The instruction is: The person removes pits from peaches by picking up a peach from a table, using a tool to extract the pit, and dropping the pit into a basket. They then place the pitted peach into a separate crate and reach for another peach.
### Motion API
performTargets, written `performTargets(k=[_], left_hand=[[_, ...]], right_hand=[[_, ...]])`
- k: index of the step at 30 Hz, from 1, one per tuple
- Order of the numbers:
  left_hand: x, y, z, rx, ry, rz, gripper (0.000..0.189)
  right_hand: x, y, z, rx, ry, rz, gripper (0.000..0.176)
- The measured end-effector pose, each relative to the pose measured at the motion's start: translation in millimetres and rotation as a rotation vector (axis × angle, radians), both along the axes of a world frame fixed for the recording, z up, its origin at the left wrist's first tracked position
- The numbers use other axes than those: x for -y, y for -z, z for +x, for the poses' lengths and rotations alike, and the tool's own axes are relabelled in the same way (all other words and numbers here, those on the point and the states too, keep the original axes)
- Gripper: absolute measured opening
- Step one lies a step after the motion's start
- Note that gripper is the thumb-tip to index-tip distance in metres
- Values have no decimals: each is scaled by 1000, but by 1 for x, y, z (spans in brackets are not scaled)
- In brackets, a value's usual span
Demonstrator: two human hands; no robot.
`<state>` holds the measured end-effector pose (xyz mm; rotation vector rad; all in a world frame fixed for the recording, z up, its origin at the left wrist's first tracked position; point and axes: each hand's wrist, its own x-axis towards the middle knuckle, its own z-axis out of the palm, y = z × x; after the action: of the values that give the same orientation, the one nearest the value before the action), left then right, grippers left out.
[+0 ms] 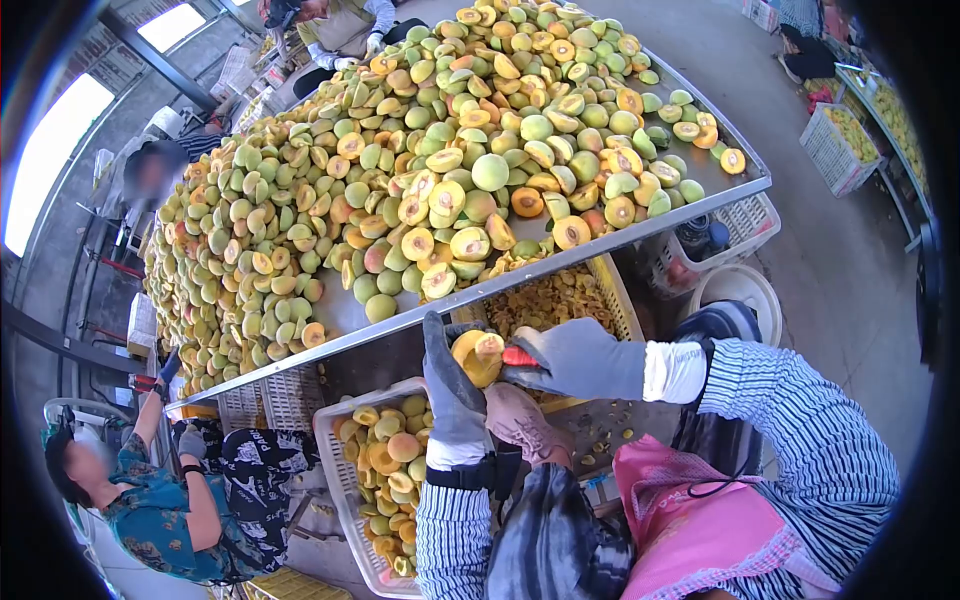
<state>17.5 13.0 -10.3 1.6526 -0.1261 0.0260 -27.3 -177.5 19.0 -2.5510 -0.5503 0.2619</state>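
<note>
My left hand [447, 385], in a grey glove, closes around a yellow peach half [472, 364] just below the metal table's front edge. From the right, my gloved right hand [592, 358] grips a small red-handled tool [518, 357] against the fruit; its working end is hidden. Behind both hands, a yellow crate [622, 300] of peels and scraps stands under the table. A pale crate [328, 455] of peach halves sits to the left, beside my left forearm.
A large pile of whole and halved peaches [490, 172] covers much of the metal table [735, 185]. A co-worker [165, 510] sits at the left, others at the far side. A white bucket [765, 300] and a crate [755, 232] holding bottles stand to the right.
</note>
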Motion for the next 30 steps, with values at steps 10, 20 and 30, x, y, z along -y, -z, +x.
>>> performTargets(k=[10,20,30], left_hand=[[-25,55,-23,-206,22,-353,52],[-26,52,-30,26,51,-18,50],[-40,64,-30,118,29,459,72]], right_hand=[[-19,49,-20,47,335,146,49],[-28,42,-8,125,251,63,36],[-36,61,1,118,252,-107,34]])
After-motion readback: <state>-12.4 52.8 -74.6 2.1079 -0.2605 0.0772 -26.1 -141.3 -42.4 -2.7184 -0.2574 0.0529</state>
